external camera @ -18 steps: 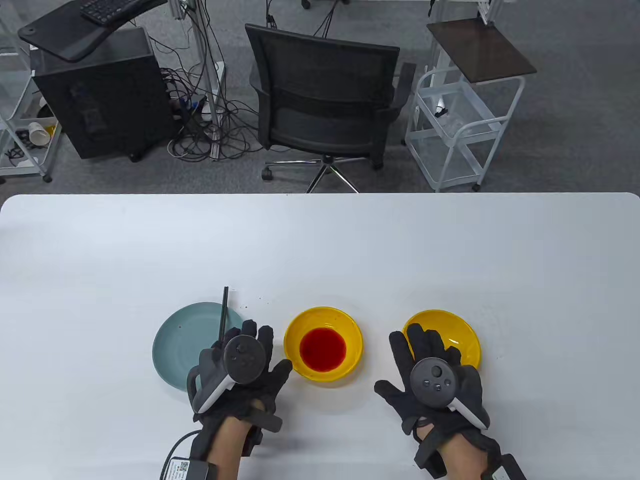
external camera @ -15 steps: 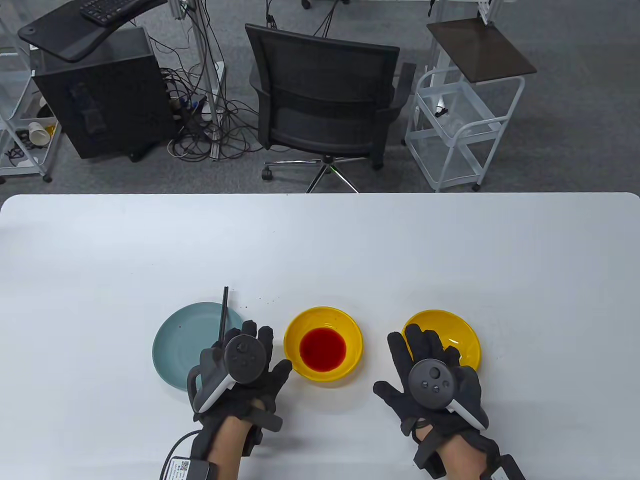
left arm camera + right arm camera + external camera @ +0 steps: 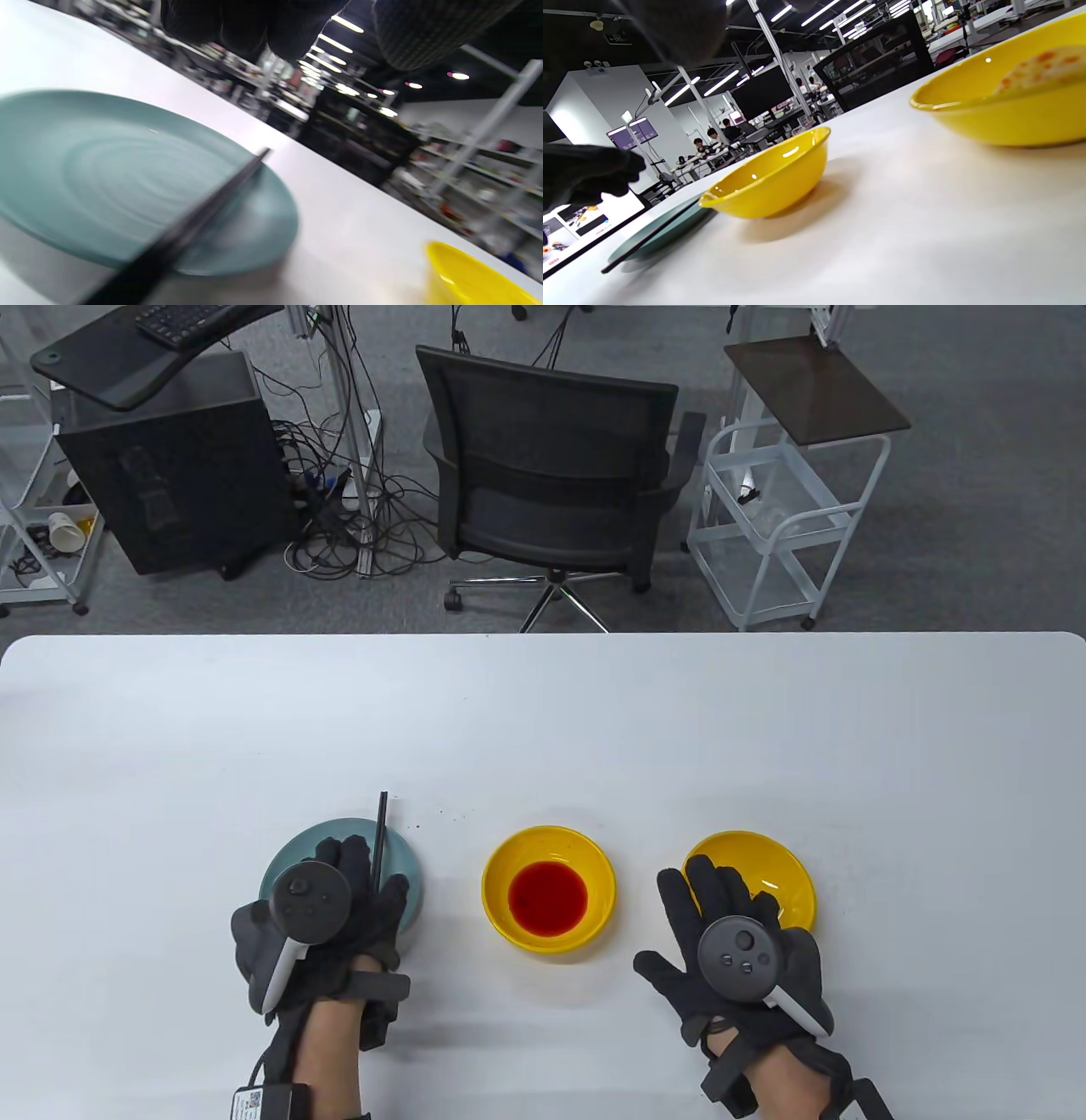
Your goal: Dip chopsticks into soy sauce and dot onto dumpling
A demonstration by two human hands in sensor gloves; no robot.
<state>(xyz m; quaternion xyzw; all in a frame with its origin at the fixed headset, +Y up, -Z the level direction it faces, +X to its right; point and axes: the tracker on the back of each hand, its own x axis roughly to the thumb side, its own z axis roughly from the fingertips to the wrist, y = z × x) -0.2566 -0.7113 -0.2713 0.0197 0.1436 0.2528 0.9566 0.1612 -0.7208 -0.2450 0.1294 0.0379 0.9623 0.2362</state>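
A pair of black chopsticks (image 3: 380,836) lies across the right side of a teal plate (image 3: 293,848); in the left wrist view the chopsticks (image 3: 203,212) rest on the plate (image 3: 106,169). My left hand (image 3: 361,869) hovers over the plate, its fingers (image 3: 254,25) above the chopsticks and not gripping them. A yellow bowl of red sauce (image 3: 548,891) stands in the middle. My right hand (image 3: 704,891) lies open, fingers spread, over the near left rim of a second yellow bowl (image 3: 764,857). The dumpling (image 3: 1039,70) shows in that bowl in the right wrist view.
The white table (image 3: 543,712) stretches bare behind the dishes. A few small dark specks (image 3: 441,814) lie beyond the plate. A black office chair (image 3: 551,475) and a white cart (image 3: 780,517) stand past the far edge.
My left hand has moved left, from beside the sauce bowl to over the teal plate and chopsticks. My right hand has barely moved.
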